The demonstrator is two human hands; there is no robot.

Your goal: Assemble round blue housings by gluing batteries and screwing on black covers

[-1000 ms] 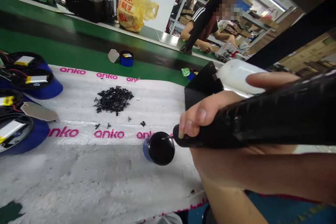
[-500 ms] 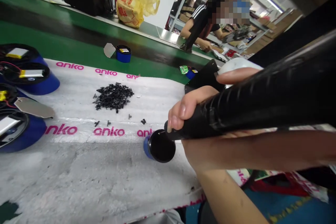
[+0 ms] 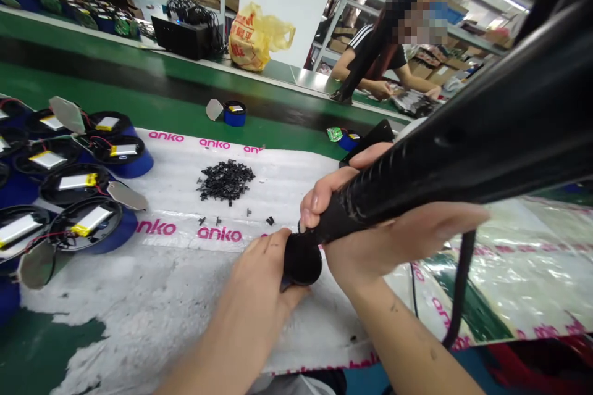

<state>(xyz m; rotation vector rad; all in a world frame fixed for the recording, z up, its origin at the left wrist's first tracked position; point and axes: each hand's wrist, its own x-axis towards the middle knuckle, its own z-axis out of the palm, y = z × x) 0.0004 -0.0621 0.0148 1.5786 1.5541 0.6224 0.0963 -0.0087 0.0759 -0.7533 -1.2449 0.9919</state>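
My right hand (image 3: 359, 259) is gripping a black power screwdriver (image 3: 384, 188); by its nose, my left hand (image 3: 264, 281) is clasping the cylindrical housing (image 3: 303, 260). The tip is hiding, so I can't tell whether this one's done; loose black clips (image 3: 227, 180) are lying beyond.

Black tool (image 3: 417, 154); black-topped cylinder (image 3: 303, 259); white sheet (image 3: 287, 188), pink lettering (image 3: 219, 234); yellow bag (image 3: 250, 40), red print (image 3: 241, 33); green worktop (image 3: 176, 99)

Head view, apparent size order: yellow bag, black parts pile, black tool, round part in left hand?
1. Black tool
2. Yellow bag
Unsure: black parts pile and round part look close; left hand partly covers the latter.
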